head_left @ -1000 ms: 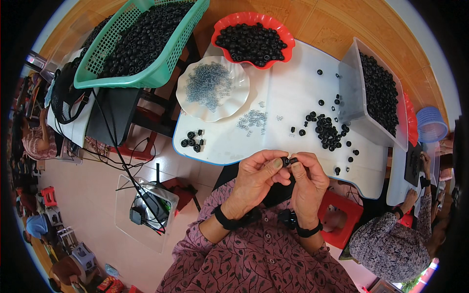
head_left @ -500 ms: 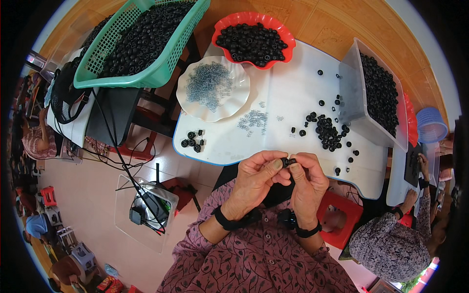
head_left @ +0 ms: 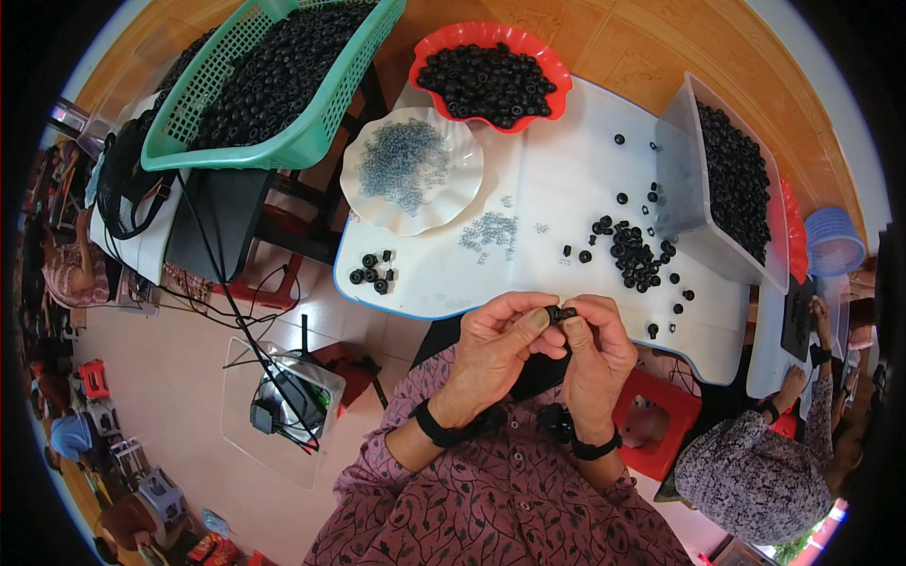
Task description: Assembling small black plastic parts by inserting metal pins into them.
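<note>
My left hand [head_left: 498, 351] and my right hand [head_left: 596, 351] meet just in front of the table's near edge. Thumb and fingers of each pinch a small round black part [head_left: 558, 314]; whether it is one piece or two joined pieces is hard to make out. Beyond my right hand, a loose heap of black ring-like parts [head_left: 635, 257] lies on the white table [head_left: 566, 189]. A smaller cluster of black parts [head_left: 372, 274] sits at the table's left end. Tiny clear rings [head_left: 491, 233] are spread between them.
A white scalloped plate [head_left: 462, 193] holds more clear rings. Black parts fill a red bowl [head_left: 564, 94], a green basket [head_left: 274, 156] and a clear bin [head_left: 681, 160]. Cables [head_left: 222, 264] hang at left over a clear box [head_left: 236, 415]. Another person [head_left: 755, 472] works at right.
The black part and my fingertips have shifted very slightly to the right, with the part turned a little. Both hands keep their pinch; the table's contents look the same.
</note>
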Tool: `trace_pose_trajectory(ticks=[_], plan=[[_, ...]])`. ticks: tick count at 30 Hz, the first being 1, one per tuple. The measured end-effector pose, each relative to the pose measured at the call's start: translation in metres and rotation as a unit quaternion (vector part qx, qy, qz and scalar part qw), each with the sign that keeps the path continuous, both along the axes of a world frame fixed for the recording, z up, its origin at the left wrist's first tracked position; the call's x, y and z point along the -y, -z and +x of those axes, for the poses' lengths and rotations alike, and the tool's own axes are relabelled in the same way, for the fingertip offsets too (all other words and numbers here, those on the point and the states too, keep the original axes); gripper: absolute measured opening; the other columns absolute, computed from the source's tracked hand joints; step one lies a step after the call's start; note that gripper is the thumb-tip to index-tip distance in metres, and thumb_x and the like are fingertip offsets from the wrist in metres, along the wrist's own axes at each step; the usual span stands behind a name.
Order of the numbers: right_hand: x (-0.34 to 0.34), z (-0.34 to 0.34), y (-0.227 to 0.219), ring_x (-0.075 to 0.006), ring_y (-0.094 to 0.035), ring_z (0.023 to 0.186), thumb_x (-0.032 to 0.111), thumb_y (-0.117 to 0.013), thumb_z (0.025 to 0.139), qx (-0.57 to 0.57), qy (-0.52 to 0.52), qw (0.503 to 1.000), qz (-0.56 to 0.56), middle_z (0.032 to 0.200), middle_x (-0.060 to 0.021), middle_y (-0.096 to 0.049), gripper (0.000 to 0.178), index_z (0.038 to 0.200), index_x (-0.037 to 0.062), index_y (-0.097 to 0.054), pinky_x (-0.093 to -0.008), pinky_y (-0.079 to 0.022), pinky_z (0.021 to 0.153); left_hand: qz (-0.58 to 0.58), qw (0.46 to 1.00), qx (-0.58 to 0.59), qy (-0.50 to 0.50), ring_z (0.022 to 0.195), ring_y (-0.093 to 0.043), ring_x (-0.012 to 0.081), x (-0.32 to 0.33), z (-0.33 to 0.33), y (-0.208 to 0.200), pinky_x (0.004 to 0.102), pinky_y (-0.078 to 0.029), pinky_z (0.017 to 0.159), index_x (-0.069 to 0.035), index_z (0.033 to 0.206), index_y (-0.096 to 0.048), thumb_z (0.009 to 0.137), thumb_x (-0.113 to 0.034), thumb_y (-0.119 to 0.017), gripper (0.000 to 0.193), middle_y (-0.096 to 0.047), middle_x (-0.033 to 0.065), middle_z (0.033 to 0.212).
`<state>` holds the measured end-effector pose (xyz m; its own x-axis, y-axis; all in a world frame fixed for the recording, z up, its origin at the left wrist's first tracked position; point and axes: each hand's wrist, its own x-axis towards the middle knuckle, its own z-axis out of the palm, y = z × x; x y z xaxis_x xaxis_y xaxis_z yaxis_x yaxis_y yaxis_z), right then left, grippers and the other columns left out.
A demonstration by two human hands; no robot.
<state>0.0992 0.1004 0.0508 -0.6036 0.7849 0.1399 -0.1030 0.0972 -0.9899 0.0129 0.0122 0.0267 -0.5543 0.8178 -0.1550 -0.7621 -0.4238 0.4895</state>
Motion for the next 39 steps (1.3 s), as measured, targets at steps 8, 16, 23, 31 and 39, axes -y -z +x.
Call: trace_pose_trajectory(ticks=[8, 16, 23, 31, 39], plan=[[0.001, -0.002, -0.001, -0.0110, -0.056, 0.090, 0.001, -0.063, 0.089, 0.004, -0.002, 1.000, 0.017, 0.100, -0.0062, -0.058, 0.009, 0.097, -0.0017, -0.064, -0.0227, -0.045, 0.079, -0.014, 1.000, -0.008, -0.005, 0.077, -0.067, 0.0167, 0.000, 0.000, 0.000, 0.0297, -0.059, 0.072, 0.004, 0.113, -0.060, 0.094, -0.003, -0.055, 0.021, -0.067, 0.0128, 0.091], [0.001, 0.000, -0.002, -0.0131, -0.056, 0.088, 0.000, -0.064, 0.087, 0.040, 0.002, 0.995, 0.094, 0.098, -0.0074, -0.057, 0.009, 0.096, -0.0012, -0.063, -0.0235, -0.045, 0.077, -0.032, 0.999, -0.039, -0.019, 0.076, -0.068, 0.0185, 0.002, 0.003, 0.002, 0.0303, -0.059, 0.073, 0.005, 0.114, -0.059, 0.093, -0.003, -0.057, 0.023, -0.068, 0.0129, 0.087], [0.001, 0.001, -0.005, -0.0128, -0.057, 0.084, 0.000, -0.064, 0.087, 0.052, -0.005, 0.990, 0.131, 0.098, -0.0075, -0.058, 0.008, 0.095, -0.0001, -0.064, -0.0226, -0.046, 0.073, -0.026, 0.999, -0.041, -0.022, 0.076, -0.068, 0.0185, 0.002, 0.002, 0.003, 0.0308, -0.059, 0.072, 0.004, 0.114, -0.059, 0.093, -0.003, -0.058, 0.022, -0.068, 0.0130, 0.089], [-0.002, 0.002, -0.002, -0.0117, -0.057, 0.081, -0.001, -0.065, 0.086, 0.044, -0.017, 0.989, 0.138, 0.097, -0.0074, -0.058, 0.011, 0.097, -0.0001, -0.065, -0.0224, -0.047, 0.070, -0.027, 0.998, -0.039, -0.039, 0.071, -0.066, 0.0170, 0.000, 0.005, 0.011, 0.0296, -0.058, 0.066, 0.004, 0.109, -0.061, 0.092, -0.003, -0.059, 0.019, -0.066, 0.0127, 0.086], [-0.008, 0.001, -0.001, -0.0134, -0.058, 0.079, -0.001, -0.065, 0.086, 0.056, -0.038, 0.978, 0.197, 0.095, -0.0086, -0.058, 0.010, 0.096, -0.0009, -0.064, -0.0232, -0.047, 0.068, -0.098, 0.988, -0.116, -0.039, 0.074, -0.067, 0.0180, 0.004, 0.001, 0.005, 0.0298, -0.060, 0.069, 0.005, 0.108, -0.063, 0.093, -0.001, -0.057, 0.018, -0.067, 0.0135, 0.087]])
